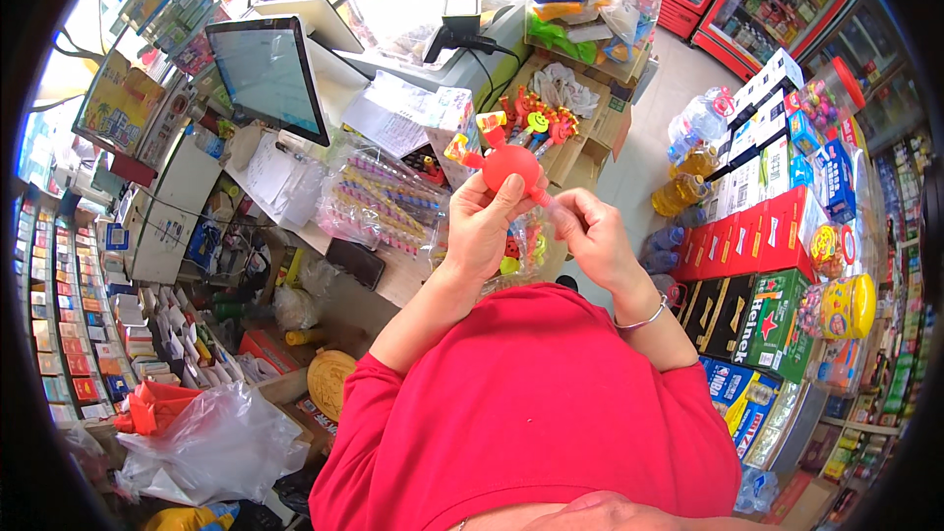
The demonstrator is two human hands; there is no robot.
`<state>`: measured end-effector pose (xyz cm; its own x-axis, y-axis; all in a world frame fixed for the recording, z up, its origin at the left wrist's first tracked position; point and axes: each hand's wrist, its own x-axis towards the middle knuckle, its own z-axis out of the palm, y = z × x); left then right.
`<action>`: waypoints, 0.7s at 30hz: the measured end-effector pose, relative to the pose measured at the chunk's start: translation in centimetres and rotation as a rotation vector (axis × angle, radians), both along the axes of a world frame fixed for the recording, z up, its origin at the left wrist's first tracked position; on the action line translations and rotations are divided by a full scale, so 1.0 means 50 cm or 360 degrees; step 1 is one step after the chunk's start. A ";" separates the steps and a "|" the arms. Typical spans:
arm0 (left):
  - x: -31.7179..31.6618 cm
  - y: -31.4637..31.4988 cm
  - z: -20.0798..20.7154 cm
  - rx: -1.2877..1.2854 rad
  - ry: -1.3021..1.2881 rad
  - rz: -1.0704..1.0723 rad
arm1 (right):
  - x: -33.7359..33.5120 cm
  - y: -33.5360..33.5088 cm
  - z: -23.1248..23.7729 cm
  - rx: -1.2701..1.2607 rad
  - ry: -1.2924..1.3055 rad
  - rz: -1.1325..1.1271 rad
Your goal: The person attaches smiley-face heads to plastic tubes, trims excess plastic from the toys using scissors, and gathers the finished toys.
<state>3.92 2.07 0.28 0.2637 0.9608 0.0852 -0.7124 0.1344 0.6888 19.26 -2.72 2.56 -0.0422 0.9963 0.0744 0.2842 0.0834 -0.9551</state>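
My left hand [479, 236] is closed around a round red plastic toy [510, 169], thumb pressed on its body. Short red arms stick out of its upper side, with yellow-and-orange pieces at their ends. My right hand [594, 238] pinches the toy's narrow lower end; the fingers partly hide that spot. Just beyond stands a cluster of similar red toys [560, 123], one with a yellow-green round part. Under my hands lies a clear package [532, 241] with colourful items in it, partly covered by my wrists. A clear bag of striped sticks [379, 199] lies to the left.
On the counter's left are a monitor [265, 74], papers [275, 177] and a dark phone-like slab [355, 264]. A clear bin [593, 15] of colourful goods stands at the back. Stacked drink cartons [742, 236] and oil bottles [678, 194] line the right. Plastic bags [211, 447] lie lower left.
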 end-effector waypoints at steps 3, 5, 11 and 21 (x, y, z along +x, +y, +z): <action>-0.001 0.004 -0.007 -0.0038 0.0034 0.0033 | -0.010 0.006 -0.006 0.0396 -0.0391 -0.0203; 0.000 0.004 -0.010 -0.0022 0.0043 0.0053 | -0.011 0.012 -0.019 0.0521 -0.0491 -0.0258; -0.005 0.007 -0.011 -0.0038 0.0038 0.0034 | -0.002 0.019 -0.035 0.0203 -0.0233 -0.0073; -0.018 0.012 -0.029 0.0050 -0.0036 -0.0127 | 0.013 0.024 -0.025 -0.0382 0.0543 0.0338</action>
